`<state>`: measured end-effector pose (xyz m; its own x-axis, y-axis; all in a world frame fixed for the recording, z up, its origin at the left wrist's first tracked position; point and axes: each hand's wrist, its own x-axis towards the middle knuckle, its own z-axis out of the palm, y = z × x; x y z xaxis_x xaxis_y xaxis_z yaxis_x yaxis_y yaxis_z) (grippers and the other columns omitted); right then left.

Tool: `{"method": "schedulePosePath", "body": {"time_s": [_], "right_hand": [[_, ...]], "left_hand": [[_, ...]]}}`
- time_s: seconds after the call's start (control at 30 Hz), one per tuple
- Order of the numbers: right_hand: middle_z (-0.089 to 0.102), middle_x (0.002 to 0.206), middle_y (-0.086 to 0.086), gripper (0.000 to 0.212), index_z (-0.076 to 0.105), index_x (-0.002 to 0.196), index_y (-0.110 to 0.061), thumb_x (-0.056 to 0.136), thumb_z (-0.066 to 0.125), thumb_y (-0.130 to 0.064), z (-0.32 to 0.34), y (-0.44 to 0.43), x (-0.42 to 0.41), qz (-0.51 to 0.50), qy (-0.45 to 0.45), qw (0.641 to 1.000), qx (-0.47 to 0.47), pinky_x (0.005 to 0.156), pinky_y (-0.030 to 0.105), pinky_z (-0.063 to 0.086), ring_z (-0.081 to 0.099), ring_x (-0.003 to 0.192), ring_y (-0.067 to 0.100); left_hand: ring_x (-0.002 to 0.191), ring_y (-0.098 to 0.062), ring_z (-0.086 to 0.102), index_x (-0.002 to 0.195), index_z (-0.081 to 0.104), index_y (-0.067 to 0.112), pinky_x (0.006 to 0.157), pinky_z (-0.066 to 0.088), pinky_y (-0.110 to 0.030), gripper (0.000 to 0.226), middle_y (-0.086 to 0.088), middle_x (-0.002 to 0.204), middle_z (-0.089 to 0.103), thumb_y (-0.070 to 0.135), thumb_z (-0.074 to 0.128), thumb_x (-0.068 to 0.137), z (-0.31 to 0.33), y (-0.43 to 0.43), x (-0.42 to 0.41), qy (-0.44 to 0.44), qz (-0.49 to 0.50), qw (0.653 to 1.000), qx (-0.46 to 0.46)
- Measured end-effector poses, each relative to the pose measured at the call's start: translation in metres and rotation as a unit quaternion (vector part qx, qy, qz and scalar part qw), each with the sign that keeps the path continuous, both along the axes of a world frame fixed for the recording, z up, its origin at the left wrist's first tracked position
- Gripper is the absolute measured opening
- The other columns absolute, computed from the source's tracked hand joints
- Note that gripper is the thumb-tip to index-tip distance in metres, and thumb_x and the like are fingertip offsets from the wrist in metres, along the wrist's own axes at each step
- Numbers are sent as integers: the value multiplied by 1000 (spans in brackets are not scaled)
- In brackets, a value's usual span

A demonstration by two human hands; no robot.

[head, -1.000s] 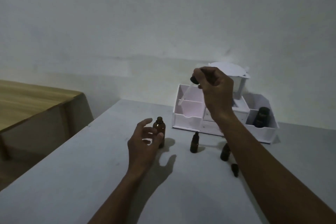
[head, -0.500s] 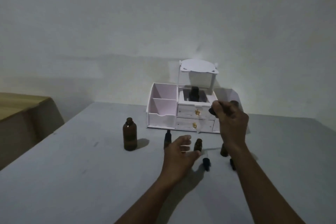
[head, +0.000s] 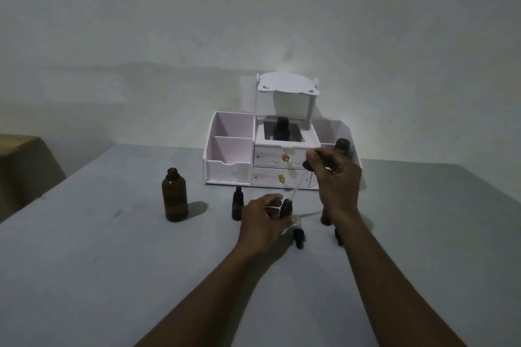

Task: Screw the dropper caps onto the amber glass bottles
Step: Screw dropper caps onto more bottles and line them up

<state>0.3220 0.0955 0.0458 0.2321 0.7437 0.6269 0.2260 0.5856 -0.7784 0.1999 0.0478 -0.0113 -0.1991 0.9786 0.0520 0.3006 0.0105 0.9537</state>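
While dim light blurs fine detail, entries follow.

Dropper cap [head: 308, 165]: pinched between thumb and fingertips of right hand [head: 337, 182]; its clear pipette [head: 296, 188] slants down-left, tip just above the mouth of the small bottle [head: 286, 208] at centre.

Right-hand fingers: together, clamped on the cap's dark bulb.

Left hand [head: 260, 224]: fingers curled and slightly apart around the small bottle's near-left side; whether they touch the glass I cannot tell.

Risk 1: pipette enters tilted, so its tip could catch the rim and tip the light bottle if the left hand is not firmly set.

Risk 2: cap started at an angle would likely cross-thread.

Risk 3: right forearm passes close over a bottle [head: 325, 216] and a loose cap [head: 338, 236] on the right; a sweep could knock them.

Other bottles: large amber bottle [head: 174, 198] at far left, uncapped, contents not discernible; small capped bottle [head: 237, 206] beside it.

Loose dropper [head: 299, 236]: lying on table [head: 112, 262], near the left hand.

Organiser [head: 229, 162]: white, at far edge; centre compartment holds a dark bottle [head: 282, 129]; left compartments appear vacant; right compartment holds a dark bottle [head: 342, 146], partly hidden.
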Motion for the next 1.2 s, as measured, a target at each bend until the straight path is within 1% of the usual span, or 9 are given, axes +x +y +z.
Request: {"method": "schedulePosePath", "body": {"time_s": [0.13,0.23,0.33,0.43,0.53,0.7,0.87,1.03,1.2], "right_hand": [[71,84,-13,5,70,92,-27,88,71,-25,-4,2,-2,5,-4,1000,0,73,13,55,73,81,8],[71,83,-12,4,69,90,-26,87,72,-25,-5,2,-4,-1,-12,1000,5,70,7,51,71,81,6],[67,77,-18,4,68,86,-23,86,72,-24,-3,-2,-8,-10,-29,1000,8,67,1,46,67,75,-7],[62,72,-22,6,67,83,-18,86,72,-18,-1,-4,-9,-10,-31,999,12,65,-4,42,62,71,-18],[61,71,-23,7,66,81,-19,85,73,-19,-2,-3,-9,-12,-35,999,16,65,-5,41,61,70,-18],[61,70,-23,8,66,81,-19,85,73,-19,-2,-1,-10,-14,-41,999,20,65,-3,43,62,71,-17],[62,71,-23,8,66,81,-22,85,73,-22,-3,0,-9,-12,-45,999,21,66,-2,43,63,71,-15],[62,70,-21,8,68,82,-16,85,73,-21,-4,1,-11,-21,-48,998,24,66,-3,43,62,71,-14],[62,73,-23,6,69,84,-16,84,74,-20,-3,-2,-12,-19,-39,999,29,64,-5,41,62,73,-17]], "left_hand": [[109,-13,61,127,63,15,59,41,-3,46,1,126,66,16,79,83,5,-4,1,28,-4,1000,10],[102,-9,57,121,67,14,53,40,0,34,-1,123,66,12,73,88,7,-7,2,45,-7,999,16],[111,-14,60,123,66,14,69,39,-1,34,-3,127,66,13,71,90,9,-9,2,66,-7,998,22],[115,-16,60,125,65,13,85,38,-13,35,-3,128,65,14,71,90,11,-9,1,74,-2,997,18],[118,-17,59,126,65,14,97,43,-20,35,-3,129,65,14,70,91,13,-11,1,78,-6,997,15],[120,-17,59,127,64,14,103,42,-25,36,-3,130,64,15,69,92,14,-11,0,84,-10,996,12],[119,-18,59,126,64,13,103,43,-26,35,-3,130,64,14,69,92,14,-12,1,75,-9,997,9],[118,-16,58,127,64,13,94,41,-18,36,-3,130,64,14,69,92,12,-11,0,78,-11,997,13],[114,-16,60,124,65,12,93,42,-16,33,-4,127,65,14,70,91,12,-11,-1,86,-14,996,24]]}}
